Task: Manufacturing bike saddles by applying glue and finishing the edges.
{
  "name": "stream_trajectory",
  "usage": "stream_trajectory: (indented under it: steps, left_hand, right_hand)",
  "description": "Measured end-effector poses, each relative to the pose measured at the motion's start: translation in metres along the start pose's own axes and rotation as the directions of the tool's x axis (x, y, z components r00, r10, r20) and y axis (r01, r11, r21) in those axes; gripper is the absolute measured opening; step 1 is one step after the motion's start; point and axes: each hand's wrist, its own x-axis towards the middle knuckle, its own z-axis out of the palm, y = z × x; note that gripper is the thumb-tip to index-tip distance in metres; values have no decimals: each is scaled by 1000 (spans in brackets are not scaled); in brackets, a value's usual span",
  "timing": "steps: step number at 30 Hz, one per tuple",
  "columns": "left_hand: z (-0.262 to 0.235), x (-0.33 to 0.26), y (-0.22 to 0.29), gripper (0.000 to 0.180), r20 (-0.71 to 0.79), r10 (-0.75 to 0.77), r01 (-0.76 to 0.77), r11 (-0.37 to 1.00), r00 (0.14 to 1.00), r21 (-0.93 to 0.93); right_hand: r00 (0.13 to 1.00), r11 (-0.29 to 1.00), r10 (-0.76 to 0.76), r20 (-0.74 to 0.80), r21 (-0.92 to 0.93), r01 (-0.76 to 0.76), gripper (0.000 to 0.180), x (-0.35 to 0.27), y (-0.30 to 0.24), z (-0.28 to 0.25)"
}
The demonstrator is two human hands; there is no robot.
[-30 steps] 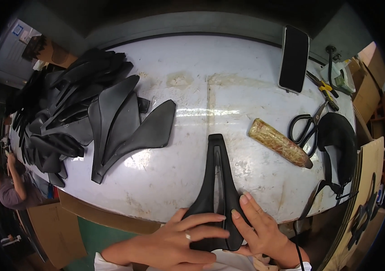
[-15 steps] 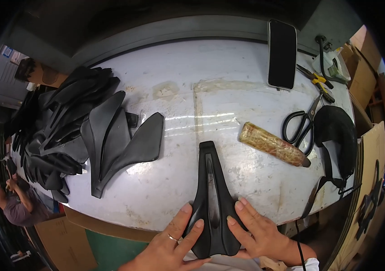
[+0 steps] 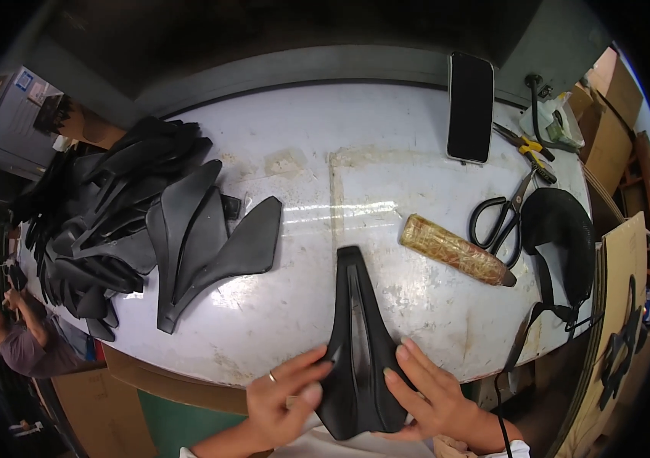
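A black bicycle saddle (image 3: 375, 404) with a long slot down its middle lies at the near edge of the table, its narrow nose pointing away from me. My left hand (image 3: 283, 393), with a ring on one finger, has bent fingers and the thumb against the saddle's left edge. On the other side my right hand (image 3: 433, 397) grips the right edge, fingertips on the top face and the thumb low by the wide rear end. What lies under the saddle is hidden.
At left lies a heap of black saddle covers (image 3: 119, 221). To the right are a tape-wrapped tool (image 3: 455, 250), scissors (image 3: 502, 221), a black pouch-like piece (image 3: 569, 229), a phone (image 3: 470, 107) and yellow-handled pliers (image 3: 527, 146). A co-worker (image 3: 24, 328) is at far left.
My left hand has pulled back a little and turned, its fingers curling and the thumb now showing at the saddle's edge. The right hand keeps its hold. The whole view has shifted slightly.
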Motion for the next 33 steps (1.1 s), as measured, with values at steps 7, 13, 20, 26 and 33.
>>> stream_trajectory:
  steps: [7,13,20,26,33]
  left_hand:
    - [-23,10,7,29,309,-504,564,501,807,-656]
    - [-10,-3,7,22,255,-405,448,506,878,-737]
    - [-9,-12,3,26,373,-362,518,659,854,-546]
    - [-9,-20,6,20,478,-345,569,667,808,-480]
    - [-11,6,22,24,774,-239,601,769,587,-218]
  right_hand:
    - [953,909,-167,254,413,50,113,-17,-20,-29]
    - [960,911,-208,188,394,120,99,-23,-26,-29]
    - [941,945,-192,277,313,101,88,-20,-28,-44]
    - [984,631,161,77,758,-162,73,-37,-36,-3]
    - [800,-590,213,560,727,-352,30,-21,-19,35]
